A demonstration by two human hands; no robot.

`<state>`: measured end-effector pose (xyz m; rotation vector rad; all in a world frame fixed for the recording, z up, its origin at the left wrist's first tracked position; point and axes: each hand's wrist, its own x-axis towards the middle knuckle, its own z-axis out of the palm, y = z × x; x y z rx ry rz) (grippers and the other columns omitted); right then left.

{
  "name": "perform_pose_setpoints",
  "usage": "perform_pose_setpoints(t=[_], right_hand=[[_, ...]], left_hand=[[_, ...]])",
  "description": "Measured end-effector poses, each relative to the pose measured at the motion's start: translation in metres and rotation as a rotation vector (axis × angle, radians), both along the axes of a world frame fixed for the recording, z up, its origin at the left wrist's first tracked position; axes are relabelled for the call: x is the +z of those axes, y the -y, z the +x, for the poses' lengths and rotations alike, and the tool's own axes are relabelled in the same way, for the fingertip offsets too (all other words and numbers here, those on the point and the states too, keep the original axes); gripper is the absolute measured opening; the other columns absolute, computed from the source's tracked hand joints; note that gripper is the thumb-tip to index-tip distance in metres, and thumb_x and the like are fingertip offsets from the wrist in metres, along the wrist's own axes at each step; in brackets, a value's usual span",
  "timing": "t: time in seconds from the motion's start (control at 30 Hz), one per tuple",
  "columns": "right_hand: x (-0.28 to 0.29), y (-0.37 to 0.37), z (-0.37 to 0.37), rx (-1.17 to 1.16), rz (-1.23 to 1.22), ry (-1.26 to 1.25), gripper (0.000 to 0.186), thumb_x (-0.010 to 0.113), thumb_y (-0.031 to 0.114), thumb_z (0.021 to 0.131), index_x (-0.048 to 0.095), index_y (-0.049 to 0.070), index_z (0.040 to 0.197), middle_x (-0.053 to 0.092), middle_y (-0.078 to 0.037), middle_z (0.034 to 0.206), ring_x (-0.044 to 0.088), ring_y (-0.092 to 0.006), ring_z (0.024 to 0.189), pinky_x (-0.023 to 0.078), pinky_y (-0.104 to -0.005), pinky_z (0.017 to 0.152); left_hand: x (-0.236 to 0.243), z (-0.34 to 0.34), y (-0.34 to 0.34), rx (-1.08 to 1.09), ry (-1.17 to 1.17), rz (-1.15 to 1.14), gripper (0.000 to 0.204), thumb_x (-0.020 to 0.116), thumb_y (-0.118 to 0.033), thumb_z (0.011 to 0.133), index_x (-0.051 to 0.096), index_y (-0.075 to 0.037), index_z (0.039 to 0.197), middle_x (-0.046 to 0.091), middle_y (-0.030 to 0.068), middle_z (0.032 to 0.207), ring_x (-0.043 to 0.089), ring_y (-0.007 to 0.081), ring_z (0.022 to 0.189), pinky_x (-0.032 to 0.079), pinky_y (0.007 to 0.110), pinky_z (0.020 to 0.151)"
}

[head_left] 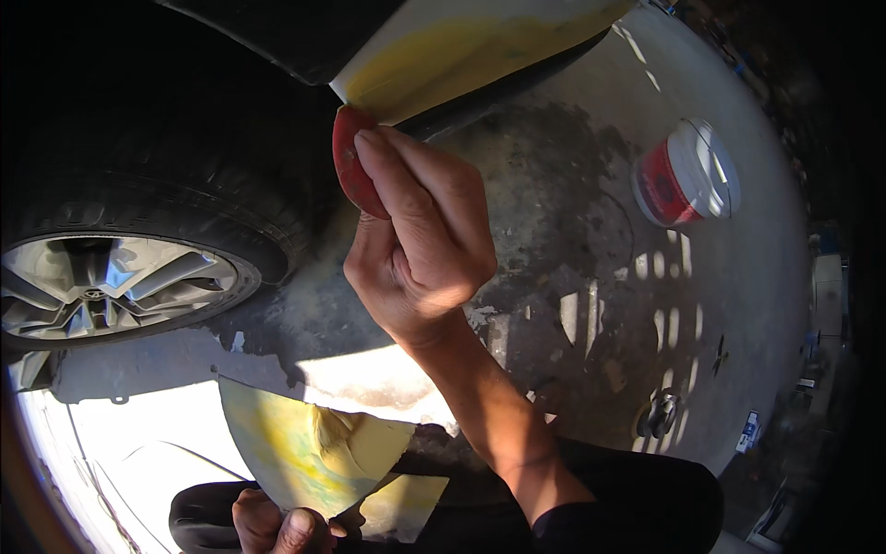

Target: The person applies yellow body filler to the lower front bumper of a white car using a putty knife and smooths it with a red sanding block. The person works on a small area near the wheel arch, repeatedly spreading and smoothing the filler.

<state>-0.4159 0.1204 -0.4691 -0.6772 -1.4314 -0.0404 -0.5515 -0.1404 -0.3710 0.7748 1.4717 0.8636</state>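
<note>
My right hand pinches a thin red filler spreader between thumb and fingers. Its upper tip meets the lower corner of a car body panel, which is smeared with yellow filler. Low in the picture, my left hand grips a thin mixing board by its near edge, thumb on top. A lump of yellowish filler sits on the board, with yellow and greenish streaks around it. Another pale, filler-coloured flat piece shows just below the board; whether it is separate I cannot tell.
A car wheel with a black tyre stands on the left, close to my right hand. On the concrete floor at the right is a white-and-red bucket. A small dark round object lies nearer. Thin cables run at lower left.
</note>
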Motion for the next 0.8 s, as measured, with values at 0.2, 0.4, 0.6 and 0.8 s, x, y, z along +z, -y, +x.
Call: perform_pose_setpoints(t=[0.2, 0.4, 0.6, 0.8], right_hand=[[0.008, 0.022, 0.012, 0.088, -0.231, -0.134, 0.029, 0.073, -0.006, 0.088, 0.073, -0.001, 0.116, 0.071, -0.011, 0.107, 0.069, -0.0174, 0.090, 0.055, -0.0262, 0.072], [0.014, 0.038, 0.016, 0.475, -0.667, -0.861, 0.015, 0.069, -0.002, 0.094, 0.073, -0.004, 0.109, 0.073, -0.005, 0.096, 0.063, -0.0063, 0.087, 0.051, -0.0242, 0.078], [0.023, 0.026, 0.000, 0.456, -0.776, -1.014, 0.020, 0.072, 0.001, 0.093, 0.073, -0.004, 0.112, 0.075, -0.009, 0.103, 0.068, -0.0129, 0.094, 0.053, -0.0292, 0.089], [0.026, 0.021, -0.013, 0.409, -0.748, -1.063, 0.019, 0.073, 0.001, 0.092, 0.073, -0.004, 0.110, 0.075, -0.009, 0.102, 0.069, -0.0132, 0.094, 0.054, -0.0285, 0.089]], left_hand=[[0.001, 0.003, -0.005, 0.002, 0.017, 0.048, 0.062, 0.063, -0.050, 0.096, 0.070, 0.006, 0.071, 0.067, 0.0143, 0.060, 0.055, 0.0158, 0.038, 0.042, 0.026, 0.039], [0.005, 0.002, -0.005, 0.035, -0.018, 0.006, 0.062, 0.064, -0.052, 0.094, 0.070, 0.005, 0.072, 0.066, 0.0126, 0.058, 0.054, 0.0154, 0.039, 0.042, 0.026, 0.039], [-0.001, -0.004, -0.003, 0.066, 0.041, 0.123, 0.056, 0.061, -0.044, 0.098, 0.069, 0.006, 0.074, 0.067, 0.0138, 0.061, 0.054, 0.0162, 0.038, 0.042, 0.026, 0.038], [-0.002, -0.006, -0.006, 0.105, 0.074, 0.200, 0.053, 0.060, -0.039, 0.101, 0.068, 0.007, 0.076, 0.069, 0.0157, 0.066, 0.053, 0.0165, 0.038, 0.041, 0.026, 0.037]])
